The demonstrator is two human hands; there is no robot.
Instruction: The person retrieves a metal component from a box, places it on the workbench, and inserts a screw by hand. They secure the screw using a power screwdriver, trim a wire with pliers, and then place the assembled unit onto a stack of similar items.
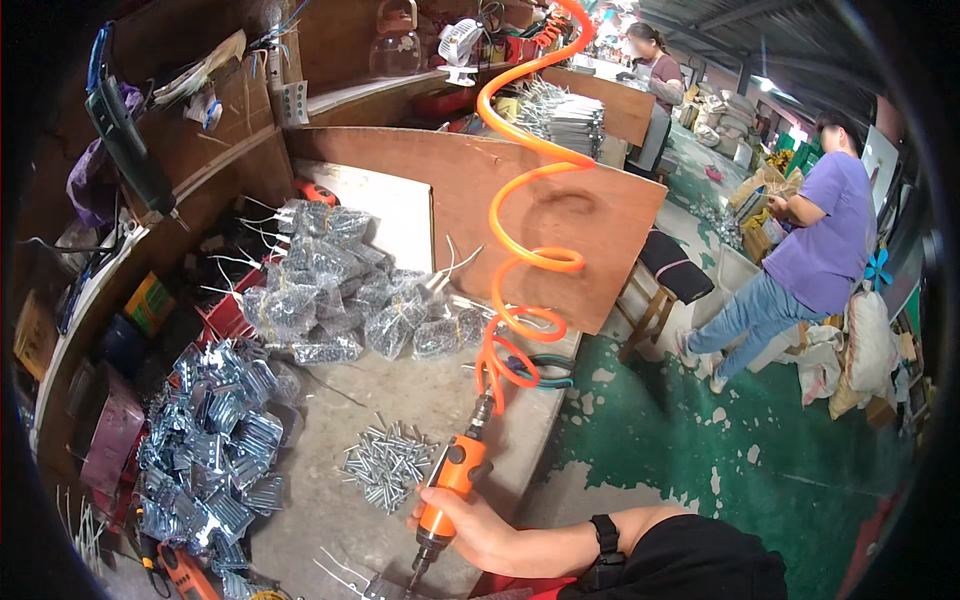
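- Orange air screwdriver (448,490) sits in our right hand (478,530), fingers wrapped tight round its body, no gap showing.
- We hold the tool nearly upright, tilted a bit, tip down at approx. the bottom edge of the bench (420,395), over a small metal part (385,588) that's too cut off to tell apart.
- Right forearm comes in from the lower right, lying roughly level; black watch (604,535) on the wrist, black sleeve (700,560) behind it.
- Left hand: not in view, so we can't tell its grip.
- Orange coiled air hose (520,200) runs from the tool's top end up and away twd. the top of the picture.
- Pile of loose silver screws (388,465) lies on the bench just left of the tool, not touching it.
- Heap of shiny metal brackets (215,440) sits further left; clear bags of small parts (330,290) are stacked at the back, near a plywood board (560,210).
- Second orange power tool (185,575) lies at the bottom left, well apart from our hand.
- Two other people, one in a purple shirt (825,230), stand on the green floor (720,440) at right, well apart from us.
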